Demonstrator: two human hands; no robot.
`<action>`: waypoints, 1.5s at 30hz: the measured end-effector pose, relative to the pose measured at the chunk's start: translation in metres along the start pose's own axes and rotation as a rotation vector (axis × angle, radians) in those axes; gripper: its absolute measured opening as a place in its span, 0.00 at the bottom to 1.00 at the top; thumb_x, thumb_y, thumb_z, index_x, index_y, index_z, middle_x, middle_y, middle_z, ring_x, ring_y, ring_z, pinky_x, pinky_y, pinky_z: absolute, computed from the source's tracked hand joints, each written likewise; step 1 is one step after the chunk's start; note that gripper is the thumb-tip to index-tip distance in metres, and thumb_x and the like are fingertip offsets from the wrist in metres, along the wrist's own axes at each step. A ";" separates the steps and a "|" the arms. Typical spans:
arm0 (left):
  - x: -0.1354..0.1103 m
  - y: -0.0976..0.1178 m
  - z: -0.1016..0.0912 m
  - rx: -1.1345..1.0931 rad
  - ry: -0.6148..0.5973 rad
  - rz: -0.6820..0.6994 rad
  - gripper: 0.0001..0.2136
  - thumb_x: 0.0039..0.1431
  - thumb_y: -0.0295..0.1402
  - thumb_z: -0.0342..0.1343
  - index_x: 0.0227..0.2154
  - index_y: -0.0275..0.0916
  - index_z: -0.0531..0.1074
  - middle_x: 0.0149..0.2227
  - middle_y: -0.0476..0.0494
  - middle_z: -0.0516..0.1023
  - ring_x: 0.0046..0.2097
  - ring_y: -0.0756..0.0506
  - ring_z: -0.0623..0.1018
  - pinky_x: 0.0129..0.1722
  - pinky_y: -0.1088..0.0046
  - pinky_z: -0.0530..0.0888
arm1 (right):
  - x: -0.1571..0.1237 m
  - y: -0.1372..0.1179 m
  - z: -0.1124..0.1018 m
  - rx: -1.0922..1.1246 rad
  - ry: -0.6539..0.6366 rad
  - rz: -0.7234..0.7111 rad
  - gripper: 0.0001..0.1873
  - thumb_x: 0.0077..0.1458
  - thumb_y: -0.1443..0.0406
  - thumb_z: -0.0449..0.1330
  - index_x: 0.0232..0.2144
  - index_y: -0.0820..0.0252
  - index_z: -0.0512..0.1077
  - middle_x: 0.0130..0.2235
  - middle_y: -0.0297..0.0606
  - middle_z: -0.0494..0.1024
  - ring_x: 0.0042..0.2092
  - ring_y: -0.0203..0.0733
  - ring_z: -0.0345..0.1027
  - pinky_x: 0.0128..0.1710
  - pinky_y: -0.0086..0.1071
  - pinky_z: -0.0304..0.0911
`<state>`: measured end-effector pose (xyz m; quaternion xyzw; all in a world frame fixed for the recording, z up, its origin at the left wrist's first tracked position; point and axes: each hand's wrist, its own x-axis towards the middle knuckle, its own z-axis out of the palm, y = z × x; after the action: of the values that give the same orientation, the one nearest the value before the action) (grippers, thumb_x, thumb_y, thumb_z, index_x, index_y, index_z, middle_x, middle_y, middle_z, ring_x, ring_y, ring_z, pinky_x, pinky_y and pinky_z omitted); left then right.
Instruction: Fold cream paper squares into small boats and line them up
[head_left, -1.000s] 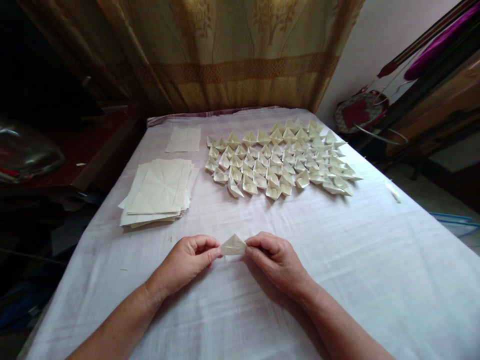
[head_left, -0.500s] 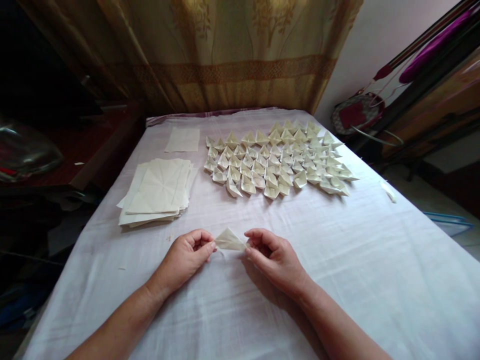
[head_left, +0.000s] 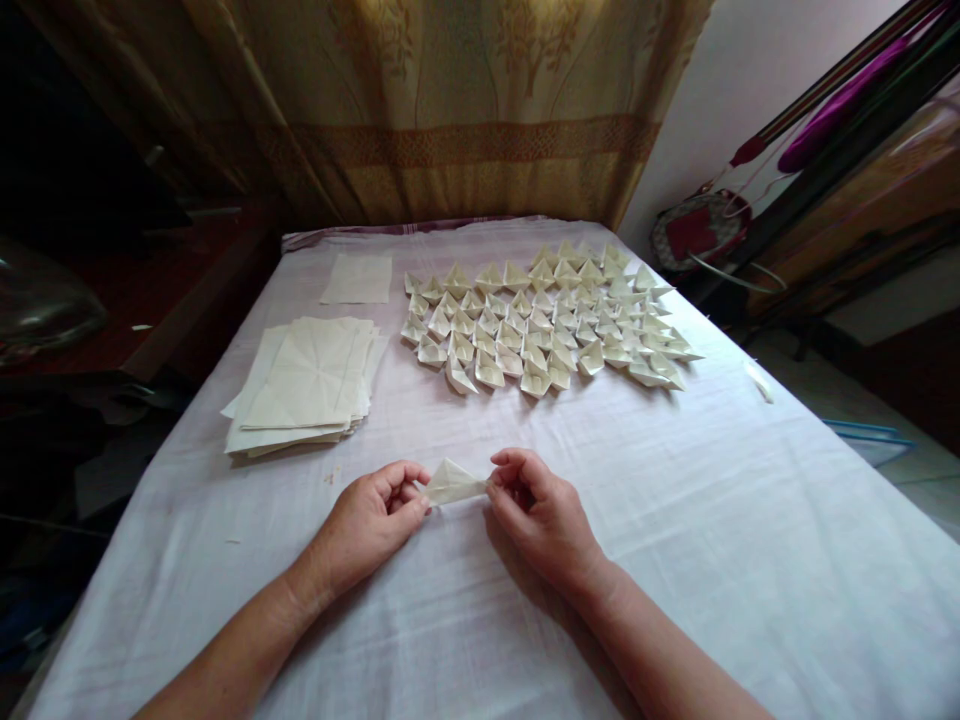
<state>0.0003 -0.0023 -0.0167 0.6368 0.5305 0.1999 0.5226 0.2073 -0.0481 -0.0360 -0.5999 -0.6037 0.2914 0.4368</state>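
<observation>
A small folded paper boat [head_left: 452,482] of off-white paper is stretched between my hands, its triangular peak pointing up. My left hand [head_left: 390,500] pinches its left tip between thumb and fingers. At the other end, my right hand [head_left: 536,510] grips the right tip, with the fingers curled. Beyond my hands stand many similar paper boats [head_left: 536,325] in close rows. To the left lies a stack of creased square paper sheets [head_left: 304,380], and a single sheet [head_left: 358,279] rests behind it.
A white cloth [head_left: 420,620] covers the table. A curtain [head_left: 465,100] hangs behind its far edge. A dark red side table [head_left: 202,300] stands on the left. At right are a bag [head_left: 701,230] and a small white scrap [head_left: 759,382] near the edge.
The view has shifted slightly, so the table's contents sit a little further left. Both hands still hold the paper boat, which is now tilted, its left end lower.
</observation>
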 end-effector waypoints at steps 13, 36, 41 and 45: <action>-0.005 -0.010 0.011 0.907 0.212 0.422 0.15 0.65 0.32 0.48 0.52 0.41 0.68 0.31 0.48 0.80 0.30 0.44 0.80 0.30 0.71 0.71 | 0.000 0.003 0.005 -0.427 0.024 -0.183 0.08 0.55 0.71 0.57 0.37 0.59 0.73 0.34 0.38 0.78 0.38 0.44 0.70 0.39 0.36 0.63; -0.003 -0.012 0.007 0.962 0.272 0.792 0.13 0.64 0.25 0.52 0.48 0.43 0.75 0.45 0.42 0.75 0.47 0.42 0.74 0.46 0.65 0.74 | -0.001 0.002 0.005 -0.428 -0.029 -0.138 0.05 0.54 0.70 0.61 0.34 0.56 0.73 0.46 0.41 0.75 0.48 0.48 0.66 0.48 0.42 0.58; 0.001 -0.015 0.012 0.898 0.088 0.821 0.14 0.65 0.24 0.52 0.50 0.42 0.74 0.40 0.46 0.77 0.42 0.45 0.75 0.43 0.70 0.75 | -0.002 0.001 0.006 -0.447 -0.012 -0.121 0.07 0.53 0.70 0.62 0.36 0.57 0.74 0.50 0.43 0.74 0.52 0.51 0.66 0.50 0.44 0.58; 0.000 -0.015 0.014 0.906 0.078 0.813 0.15 0.65 0.23 0.50 0.51 0.40 0.72 0.41 0.45 0.76 0.43 0.44 0.75 0.44 0.68 0.75 | -0.001 0.002 0.006 -0.430 -0.023 -0.134 0.06 0.53 0.70 0.62 0.35 0.56 0.74 0.51 0.44 0.75 0.52 0.51 0.66 0.51 0.45 0.59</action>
<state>0.0046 -0.0104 -0.0347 0.9395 0.2958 0.1611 0.0620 0.2027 -0.0479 -0.0402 -0.6345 -0.6953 0.1329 0.3103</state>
